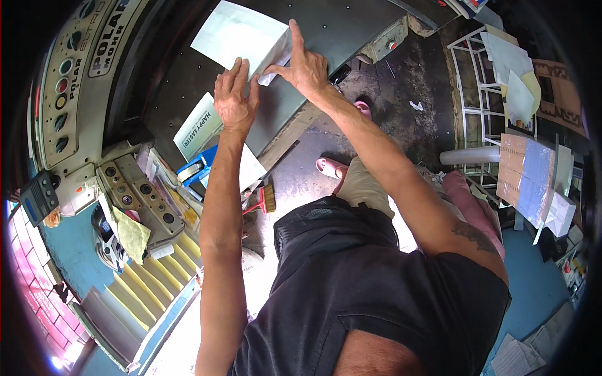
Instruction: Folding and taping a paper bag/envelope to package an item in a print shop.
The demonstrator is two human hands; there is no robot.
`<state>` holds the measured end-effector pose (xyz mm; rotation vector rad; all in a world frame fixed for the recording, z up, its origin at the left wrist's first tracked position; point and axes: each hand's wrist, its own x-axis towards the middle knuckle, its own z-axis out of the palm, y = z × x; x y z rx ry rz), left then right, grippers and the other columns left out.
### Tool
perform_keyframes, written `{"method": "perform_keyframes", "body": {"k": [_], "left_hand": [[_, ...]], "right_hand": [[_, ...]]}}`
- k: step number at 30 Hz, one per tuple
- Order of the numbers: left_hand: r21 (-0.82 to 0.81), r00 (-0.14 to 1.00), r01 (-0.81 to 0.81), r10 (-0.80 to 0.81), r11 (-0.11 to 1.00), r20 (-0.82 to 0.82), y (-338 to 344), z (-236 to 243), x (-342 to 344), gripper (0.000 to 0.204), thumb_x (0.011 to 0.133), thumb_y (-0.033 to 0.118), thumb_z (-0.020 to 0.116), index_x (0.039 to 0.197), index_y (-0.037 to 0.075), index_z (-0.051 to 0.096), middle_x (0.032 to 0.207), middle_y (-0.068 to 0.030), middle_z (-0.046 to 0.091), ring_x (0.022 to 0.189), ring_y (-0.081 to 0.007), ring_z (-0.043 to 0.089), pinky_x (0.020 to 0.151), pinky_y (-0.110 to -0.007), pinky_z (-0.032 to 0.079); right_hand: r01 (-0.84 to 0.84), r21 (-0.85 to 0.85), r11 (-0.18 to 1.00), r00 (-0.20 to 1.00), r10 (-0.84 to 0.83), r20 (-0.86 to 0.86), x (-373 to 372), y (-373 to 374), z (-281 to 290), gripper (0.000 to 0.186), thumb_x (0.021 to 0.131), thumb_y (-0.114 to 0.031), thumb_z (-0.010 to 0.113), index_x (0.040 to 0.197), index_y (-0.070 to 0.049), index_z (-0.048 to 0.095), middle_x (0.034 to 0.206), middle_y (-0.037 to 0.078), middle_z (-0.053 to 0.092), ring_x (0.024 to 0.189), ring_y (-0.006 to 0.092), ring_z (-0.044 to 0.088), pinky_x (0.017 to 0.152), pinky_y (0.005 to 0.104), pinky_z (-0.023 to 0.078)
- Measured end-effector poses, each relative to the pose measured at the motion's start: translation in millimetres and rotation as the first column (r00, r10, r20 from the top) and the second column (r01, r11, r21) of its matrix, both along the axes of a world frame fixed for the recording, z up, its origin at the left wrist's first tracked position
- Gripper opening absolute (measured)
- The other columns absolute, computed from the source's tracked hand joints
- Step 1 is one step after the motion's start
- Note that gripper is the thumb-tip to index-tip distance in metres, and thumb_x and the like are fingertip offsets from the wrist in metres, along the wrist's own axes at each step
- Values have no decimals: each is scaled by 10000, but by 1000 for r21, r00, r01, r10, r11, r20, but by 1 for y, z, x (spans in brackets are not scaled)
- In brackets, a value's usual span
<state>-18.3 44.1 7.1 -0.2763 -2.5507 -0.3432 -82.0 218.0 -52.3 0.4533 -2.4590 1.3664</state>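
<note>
A thick stack of white paper (238, 34) lies on the dark metal bed (342, 25) of a cutting machine. My left hand (236, 103) is at the stack's near edge, with its fingers stretched out and their tips touching the paper. At the right side of the stack, my right hand (304, 70) has its index finger pointing forward along the side and its thumb spread toward the near corner. Neither hand is wrapped around anything. Beside my left wrist lies a printed card sheet (197, 127) with dark lettering.
Left stands the machine's control panel (61, 88) with knobs and buttons. A blue tape dispenser (196, 166) and a red-handled brush (268, 198) are near my left forearm. Beyond the bed's right edge sits a button box (384, 42). A white rack (467, 81) holding papers stands farther right.
</note>
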Motion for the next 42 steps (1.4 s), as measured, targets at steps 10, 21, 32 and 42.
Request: {"method": "perform_keyframes", "body": {"k": [10,21,32,42], "left_hand": [[125,990,-100,85,987,116,-3,46,66,487,921,144,734,1397,120,637,1432,-179,598,1228,-383,635,1027,-482,514],[133,927,-337,304,932,221,-16,27,279,563,797,38,778,1343,86,652,1409,-169,594,1301,-401,569,1059,-494,470],[32,718,-636,576,771,391,-72,-12,264,626,837,182,791,1432,155,597,1583,-141,420,1384,-374,469,1062,-535,455],[-35,676,-656,607,754,419,-79,-31,268,557,844,163,763,1388,173,644,1672,-42,314,1421,-374,424,1046,-638,426]], "right_hand": [[-2,-254,967,999,15,48,41,9,33,866,801,-198,875,1533,-113,419,924,78,670,773,267,655,745,403,546],[-689,-156,708,693,706,142,121,-157,39,260,911,-266,764,1111,-100,782,1010,123,674,895,251,662,805,379,545],[-861,-71,503,351,690,633,112,-237,82,209,806,-219,810,925,-48,819,871,123,760,847,209,670,763,370,524],[-812,6,584,457,628,629,98,-211,92,122,791,-129,791,769,-14,758,682,46,670,634,119,598,547,324,448]]}}
